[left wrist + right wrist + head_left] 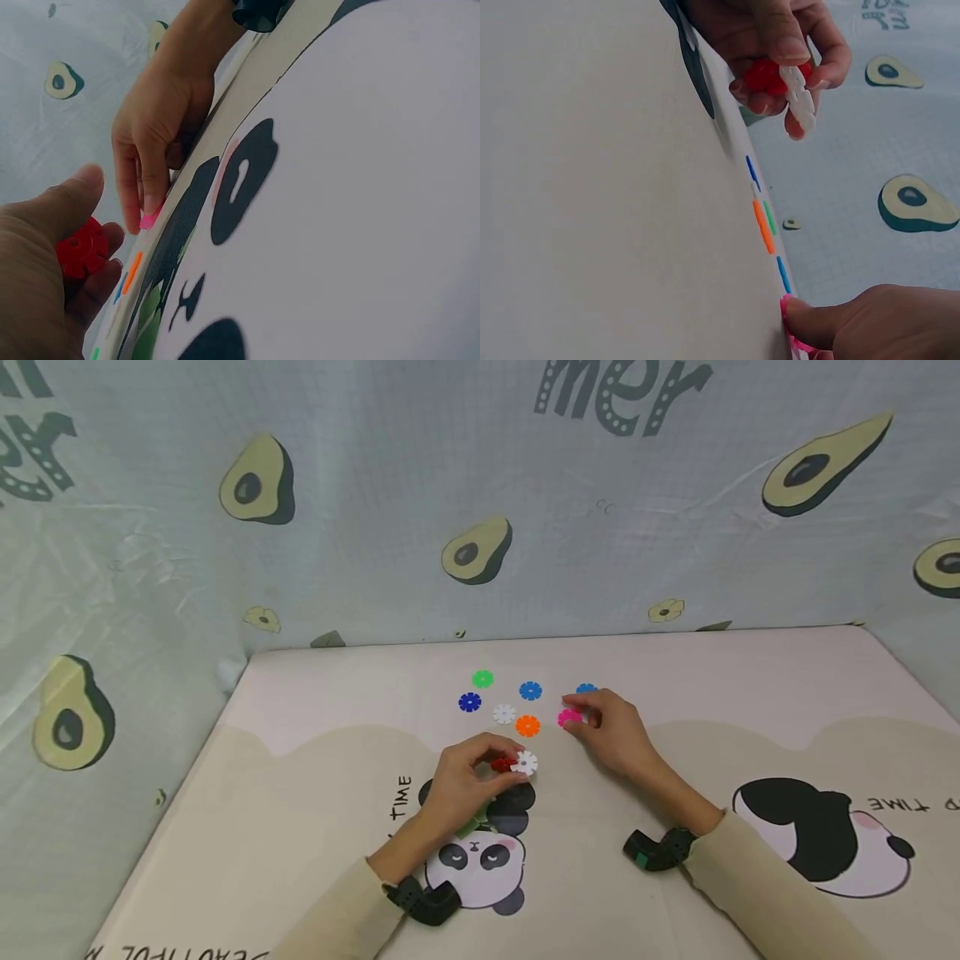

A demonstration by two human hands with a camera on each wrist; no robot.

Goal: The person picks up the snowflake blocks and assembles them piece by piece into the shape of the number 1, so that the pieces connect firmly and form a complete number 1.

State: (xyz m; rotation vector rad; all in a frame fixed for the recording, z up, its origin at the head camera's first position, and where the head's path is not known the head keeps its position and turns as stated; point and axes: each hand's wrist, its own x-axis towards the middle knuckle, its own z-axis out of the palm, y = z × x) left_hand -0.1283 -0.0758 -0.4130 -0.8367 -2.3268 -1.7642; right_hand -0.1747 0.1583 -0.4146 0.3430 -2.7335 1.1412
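My left hand [472, 777] pinches a white notched plastic disc [525, 763] and a red notched disc [82, 249], the two set at an angle to each other and touching. In the right wrist view the white disc stands edge-on beneath the left thumb, with the red one behind it. Farther right, my right hand [611, 731] grips a pink notched disc [569, 717] at the table surface, between thumb and fingers. A blue disc [587, 688] shows partly behind the right index finger.
On the table [330, 827] lie more flat discs: green [483, 679], dark blue [470, 702], blue [530, 691], white [504, 714] and orange [528, 727]. Printed pandas mark the table cover. A patterned sheet [375, 527] hangs behind the far edge.
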